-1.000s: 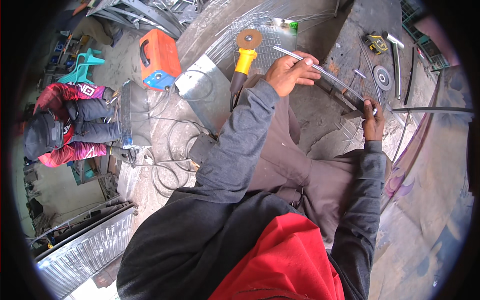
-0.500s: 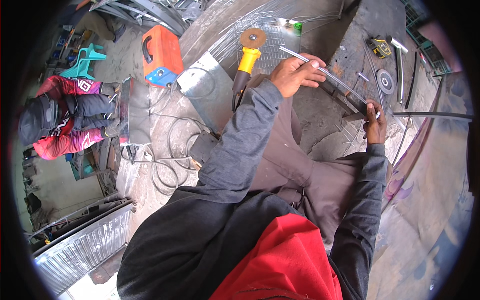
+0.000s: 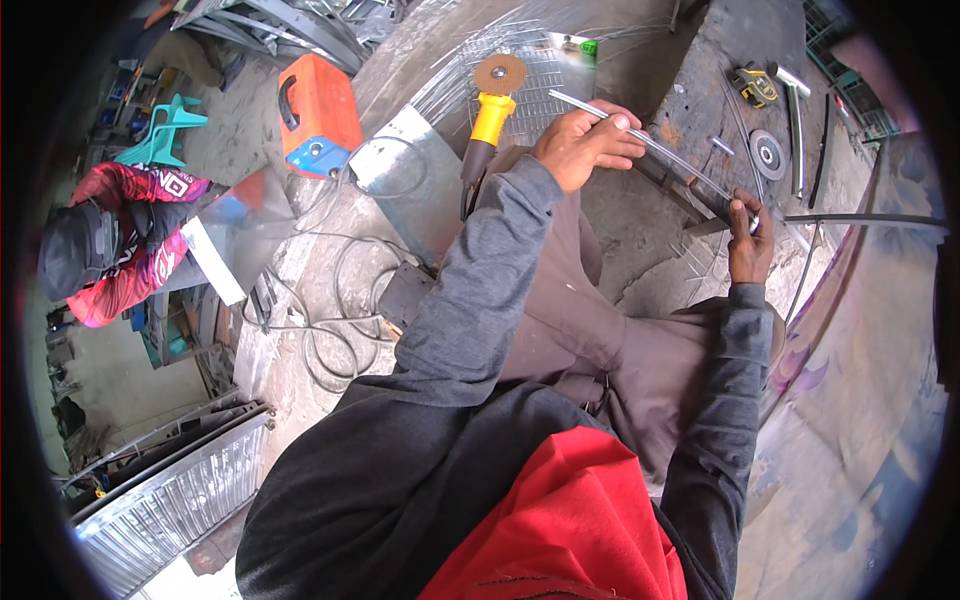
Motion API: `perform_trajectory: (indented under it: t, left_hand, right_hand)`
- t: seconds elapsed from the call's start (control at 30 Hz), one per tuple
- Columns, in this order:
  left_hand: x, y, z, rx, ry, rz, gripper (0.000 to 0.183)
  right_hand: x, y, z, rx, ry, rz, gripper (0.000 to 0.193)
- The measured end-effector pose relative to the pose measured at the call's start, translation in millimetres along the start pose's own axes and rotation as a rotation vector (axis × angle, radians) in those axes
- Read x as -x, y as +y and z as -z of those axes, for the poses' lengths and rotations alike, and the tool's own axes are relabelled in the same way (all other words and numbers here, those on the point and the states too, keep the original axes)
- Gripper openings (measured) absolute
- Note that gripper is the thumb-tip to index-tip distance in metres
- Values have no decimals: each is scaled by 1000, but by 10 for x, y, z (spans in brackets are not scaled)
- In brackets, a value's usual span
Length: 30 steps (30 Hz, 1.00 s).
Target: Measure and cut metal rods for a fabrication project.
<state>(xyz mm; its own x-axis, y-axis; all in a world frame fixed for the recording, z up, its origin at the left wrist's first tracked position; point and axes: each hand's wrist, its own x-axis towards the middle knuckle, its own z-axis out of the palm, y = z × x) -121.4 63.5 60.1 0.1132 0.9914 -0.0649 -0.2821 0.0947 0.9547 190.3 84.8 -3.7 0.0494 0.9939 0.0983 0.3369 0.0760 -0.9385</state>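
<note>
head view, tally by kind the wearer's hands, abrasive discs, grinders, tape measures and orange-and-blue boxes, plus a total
Wearer's hands (left hand, right hand): 2
Abrasive discs (tan disc, grey disc): 2
Grinder: 1
Tape measure: 1
Orange-and-blue box: 1
Total: 7

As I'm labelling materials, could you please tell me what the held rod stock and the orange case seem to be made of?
Rod stock: likely bare metal, smooth and silvery, judging by its bright highlights; steel or aluminium stays open.
Orange case: painted metal or plastic; its opaque colour hides which.
</note>
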Motion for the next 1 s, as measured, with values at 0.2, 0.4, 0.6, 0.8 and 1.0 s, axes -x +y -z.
perform_trajectory:
  t: [0.2,0.4,0.6,0.8,1.0]
  left_hand:
    - [-34,1,-54,35,6,37,35]
    - [-17,50,12,-18,45,54,36]
    - [-181,115,91,37,70,137,32]
    - [-326,101,292,101,84,192,30]
    - [-468,45,331,89,90,215,31]
  right_hand:
    - [29,-25,183,324,243,135,30]
    - [70,-202,343,-306,283,-134,30]
    - [208,-371,600,-236,253,-209,39]
    - [287,-136,821,-246,188,-225,52]
    - [325,-189,837,-271,232,-238,49]
